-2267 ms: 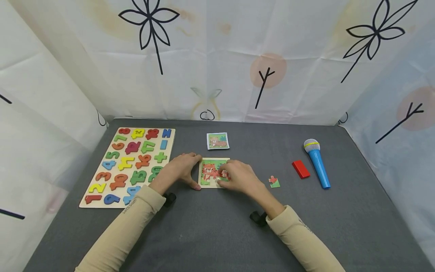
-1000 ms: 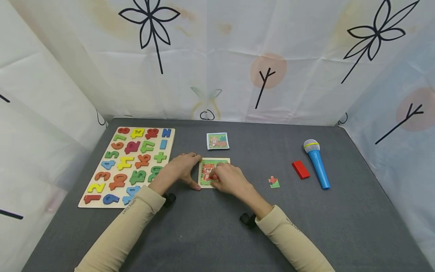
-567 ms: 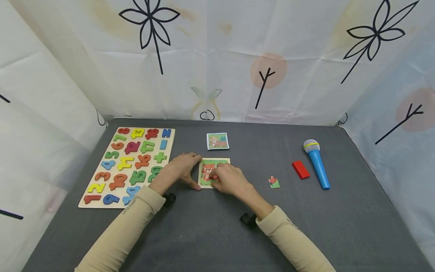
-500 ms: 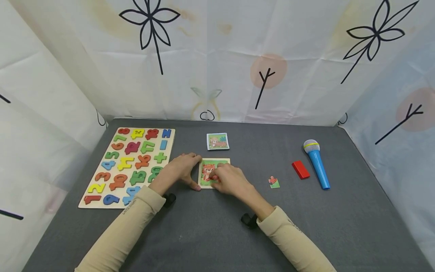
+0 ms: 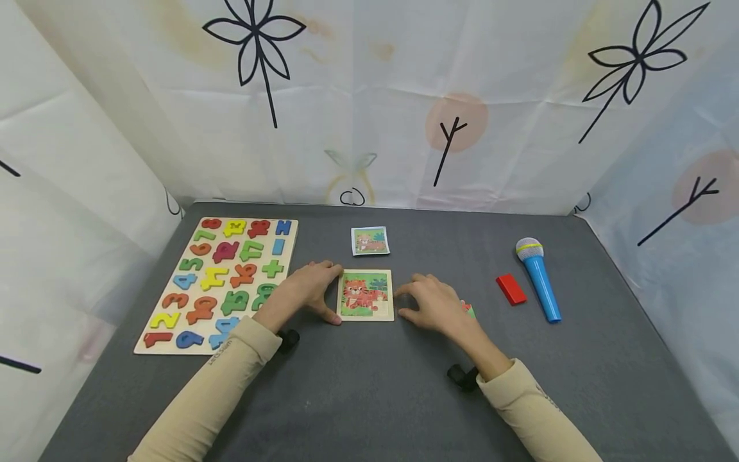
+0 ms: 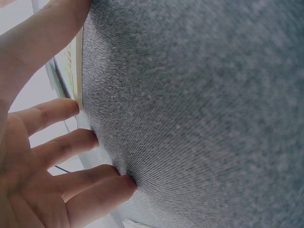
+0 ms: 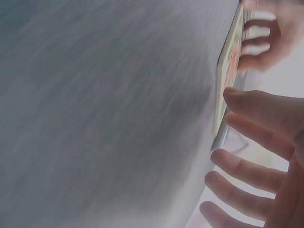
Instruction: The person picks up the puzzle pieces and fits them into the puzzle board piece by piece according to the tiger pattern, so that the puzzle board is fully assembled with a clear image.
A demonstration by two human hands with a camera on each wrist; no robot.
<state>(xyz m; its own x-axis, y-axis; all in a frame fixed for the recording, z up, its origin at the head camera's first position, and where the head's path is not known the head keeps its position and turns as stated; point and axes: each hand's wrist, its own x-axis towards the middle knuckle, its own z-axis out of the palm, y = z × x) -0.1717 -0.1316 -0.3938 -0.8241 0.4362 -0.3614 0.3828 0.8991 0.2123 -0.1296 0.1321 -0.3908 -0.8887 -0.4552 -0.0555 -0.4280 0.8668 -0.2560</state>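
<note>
A small framed jigsaw puzzle [image 5: 360, 300] with an orange tiger on green lies mid-table. Bare pale wood shows at its lower right corner. My left hand [image 5: 306, 289] holds the board at its left side, index fingertip at the far corner and thumb at the near one. In the left wrist view, the other fingers rest spread beside the board's edge [image 6: 79, 71]. Just right of the board, my right hand [image 5: 433, 303] hovers with loosely bent, parted fingers and nothing in them. A loose red and green puzzle piece [image 5: 470, 310] lies partly hidden behind that hand.
A wooden number board [image 5: 190, 289] with colourful digits lies left, partly under the left forearm. A picture card [image 5: 370, 241] sits behind the puzzle. At right are a red block [image 5: 510, 289] and a blue toy microphone [image 5: 539, 280]. White printed cloth surrounds the grey table [image 5: 358, 398].
My right hand has placed a puzzle piece in the board's right side, let go and moved off to the right, uncovering the tiger picture. The left hand has stayed put.
</note>
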